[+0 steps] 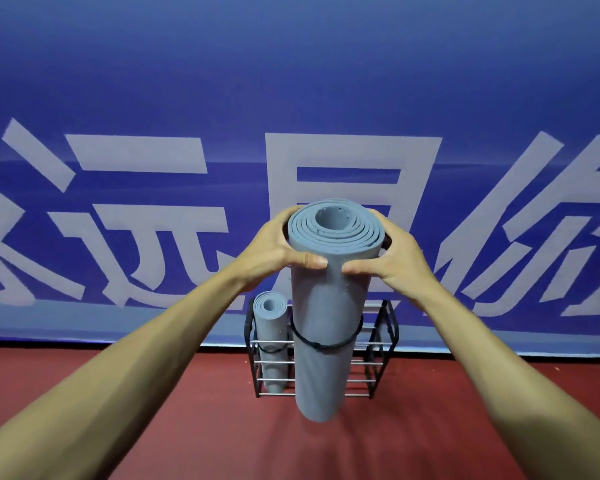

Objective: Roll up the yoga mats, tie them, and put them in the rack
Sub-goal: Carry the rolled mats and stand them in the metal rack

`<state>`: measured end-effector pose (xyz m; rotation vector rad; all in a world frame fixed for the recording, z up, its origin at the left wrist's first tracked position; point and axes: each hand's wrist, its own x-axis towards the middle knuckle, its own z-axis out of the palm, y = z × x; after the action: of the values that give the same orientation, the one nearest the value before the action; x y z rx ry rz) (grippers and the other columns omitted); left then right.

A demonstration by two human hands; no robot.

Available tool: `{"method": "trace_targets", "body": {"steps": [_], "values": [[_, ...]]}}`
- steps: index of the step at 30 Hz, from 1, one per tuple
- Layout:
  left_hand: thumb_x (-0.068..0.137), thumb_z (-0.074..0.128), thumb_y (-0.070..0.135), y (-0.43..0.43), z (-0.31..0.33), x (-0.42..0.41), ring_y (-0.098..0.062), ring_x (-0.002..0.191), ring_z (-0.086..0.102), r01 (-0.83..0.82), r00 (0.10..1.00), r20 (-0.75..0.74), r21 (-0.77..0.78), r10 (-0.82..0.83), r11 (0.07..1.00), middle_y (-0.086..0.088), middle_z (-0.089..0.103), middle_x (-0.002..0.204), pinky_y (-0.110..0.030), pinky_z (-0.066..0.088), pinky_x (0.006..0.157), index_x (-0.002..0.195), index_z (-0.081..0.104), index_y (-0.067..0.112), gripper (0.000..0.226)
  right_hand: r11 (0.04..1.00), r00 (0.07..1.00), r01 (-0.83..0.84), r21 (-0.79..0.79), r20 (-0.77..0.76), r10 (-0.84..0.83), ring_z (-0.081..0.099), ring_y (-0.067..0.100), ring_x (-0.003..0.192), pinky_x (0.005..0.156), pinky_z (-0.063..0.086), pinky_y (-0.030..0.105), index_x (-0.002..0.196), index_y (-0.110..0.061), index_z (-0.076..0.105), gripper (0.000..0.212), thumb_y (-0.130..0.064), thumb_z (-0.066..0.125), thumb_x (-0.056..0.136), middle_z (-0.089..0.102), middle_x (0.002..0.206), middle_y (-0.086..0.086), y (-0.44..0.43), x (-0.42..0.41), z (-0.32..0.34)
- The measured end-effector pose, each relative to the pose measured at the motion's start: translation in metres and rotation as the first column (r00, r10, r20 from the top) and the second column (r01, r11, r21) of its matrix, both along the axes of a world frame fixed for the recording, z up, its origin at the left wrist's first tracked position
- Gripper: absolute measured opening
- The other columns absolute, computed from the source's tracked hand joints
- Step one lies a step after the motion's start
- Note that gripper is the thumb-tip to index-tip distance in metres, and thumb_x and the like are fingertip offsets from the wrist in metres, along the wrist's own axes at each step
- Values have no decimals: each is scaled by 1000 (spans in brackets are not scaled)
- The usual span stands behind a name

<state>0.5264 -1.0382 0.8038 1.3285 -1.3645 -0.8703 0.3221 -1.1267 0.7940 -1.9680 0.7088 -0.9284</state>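
Note:
A rolled grey-blue yoga mat (323, 323) hangs upright in front of me, off the floor. A black cord (326, 342) is tied around its middle. My left hand (278, 247) grips its top end from the left and my right hand (392, 258) grips it from the right, thumbs on the near side. Behind and below it stands a black and silver wire rack (378, 358) on the floor. A second rolled, tied mat (271, 344) stands upright in the rack's left part.
A blue wall banner (153, 98) with large pale characters stands right behind the rack. The floor (118, 393) is red and runs from the banner's base toward me.

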Motion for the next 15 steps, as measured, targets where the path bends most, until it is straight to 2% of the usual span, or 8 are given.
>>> {"method": "trace_targets", "body": {"steps": [3, 6, 8, 11, 15], "values": [[49, 88, 21, -41, 1, 19, 0, 109, 60, -11, 1000, 17, 1, 11, 1000, 18, 66, 113, -19, 49, 89, 115, 53, 36, 76, 1000, 1000, -19, 6, 21, 19, 57, 1, 113, 96, 47, 24, 129, -31, 57, 82, -21, 92, 56, 66, 117, -18, -44, 20, -3], [47, 87, 29, -81, 2, 31, -3, 111, 60, -33, 999, 13, 1, 33, 999, 15, 65, 117, -19, 50, 89, 117, 54, 34, 78, 998, 998, -58, 2, 39, 58, 57, 1, 113, 94, 47, 20, 128, -32, 56, 80, -25, 92, 57, 66, 118, -18, -89, 38, -4], [49, 86, 29, -111, 4, 36, -5, 111, 60, -60, 998, 11, 5, 60, 998, 11, 65, 118, -20, 51, 88, 119, 54, 32, 78, 997, 995, -79, 11, 64, 79, 59, 4, 113, 94, 49, 23, 129, -27, 57, 80, -28, 91, 56, 67, 118, -14, -122, 44, -6], [53, 88, 21, -158, 12, 38, -10, 114, 59, -61, 996, 73, 26, 59, 998, 5, 64, 122, -28, 49, 96, 128, 53, 21, 82, 996, 991, -84, 33, 106, 80, 60, 7, 112, 94, 51, 28, 130, -24, 57, 81, -25, 91, 57, 67, 118, -11, -171, 47, -12], [57, 85, 10, -205, 8, 45, -9, 115, 59, -95, 994, 66, 48, 92, 994, 5, 64, 122, -25, 48, 96, 132, 50, 16, 83, 993, 989, -109, 50, 108, 103, 58, 3, 113, 89, 49, 18, 133, -25, 54, 89, -31, 91, 52, 65, 119, -14, -225, 57, -20]]}}
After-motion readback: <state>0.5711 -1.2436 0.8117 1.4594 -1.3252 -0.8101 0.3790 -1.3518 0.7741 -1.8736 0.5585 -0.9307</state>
